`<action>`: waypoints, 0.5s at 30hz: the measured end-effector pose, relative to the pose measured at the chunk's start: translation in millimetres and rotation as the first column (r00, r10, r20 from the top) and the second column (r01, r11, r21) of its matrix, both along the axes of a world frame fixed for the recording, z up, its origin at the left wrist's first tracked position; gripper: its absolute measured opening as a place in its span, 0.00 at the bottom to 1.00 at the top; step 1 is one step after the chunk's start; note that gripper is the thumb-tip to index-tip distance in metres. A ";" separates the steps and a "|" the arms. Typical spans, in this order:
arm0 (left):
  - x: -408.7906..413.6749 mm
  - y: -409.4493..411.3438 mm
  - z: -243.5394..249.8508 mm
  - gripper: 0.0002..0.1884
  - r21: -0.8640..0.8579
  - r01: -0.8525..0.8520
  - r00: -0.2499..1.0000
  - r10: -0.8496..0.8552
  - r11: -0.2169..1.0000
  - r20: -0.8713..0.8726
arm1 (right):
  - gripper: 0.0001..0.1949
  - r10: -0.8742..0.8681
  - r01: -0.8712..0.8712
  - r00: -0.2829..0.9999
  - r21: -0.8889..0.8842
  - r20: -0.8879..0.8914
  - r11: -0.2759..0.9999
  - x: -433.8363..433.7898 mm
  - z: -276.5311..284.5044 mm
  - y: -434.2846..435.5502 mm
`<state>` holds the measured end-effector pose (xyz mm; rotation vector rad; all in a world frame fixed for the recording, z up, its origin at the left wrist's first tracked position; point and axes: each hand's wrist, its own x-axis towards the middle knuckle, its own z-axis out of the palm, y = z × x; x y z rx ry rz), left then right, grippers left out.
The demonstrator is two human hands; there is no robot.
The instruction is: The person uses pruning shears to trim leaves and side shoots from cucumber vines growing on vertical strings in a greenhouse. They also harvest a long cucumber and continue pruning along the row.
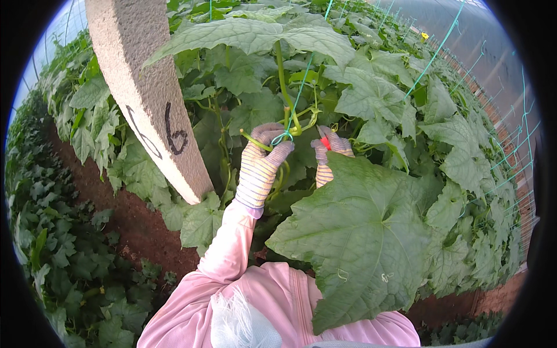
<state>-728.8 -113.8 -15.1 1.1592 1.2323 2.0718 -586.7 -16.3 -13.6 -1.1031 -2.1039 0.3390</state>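
My left hand (264,158), in a striped knit glove, pinches a green vine stem (295,124) and the loop of teal twine (283,135) tied round it. A cut stem end (250,138) sticks out beside its fingers. To the right, my right hand (331,150) wears a matching glove and grips a small tool with a red part (325,142) and a short pointed tip; its kind cannot be told. A large green leaf (370,235) hides the right wrist and forearm. The twine runs upward from the knot past the stem.
A concrete post (152,95) with painted black marks leans in at the left. Dense leafy vines surround both hands. More teal strings (437,52) rise at the right, before a plastic greenhouse wall (487,56). Brown soil (135,230) lies between plant rows at the lower left.
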 end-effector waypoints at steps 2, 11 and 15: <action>-0.1 1.1 -0.6 0.10 -0.004 -0.004 1.000 0.004 1.000 -0.001 | 0.20 0.006 -0.006 1.000 0.002 -0.027 1.000 0.3 -1.9 2.4; 2.1 3.8 -0.9 0.10 0.007 -0.002 1.000 0.002 1.000 0.000 | 0.18 0.019 -0.018 0.992 0.003 -0.124 1.000 -5.2 -3.5 12.0; 2.0 6.0 -1.5 0.10 0.026 0.001 1.000 -0.002 1.000 0.015 | 0.17 0.018 -0.018 0.989 0.003 -0.146 1.000 -6.1 -3.3 15.4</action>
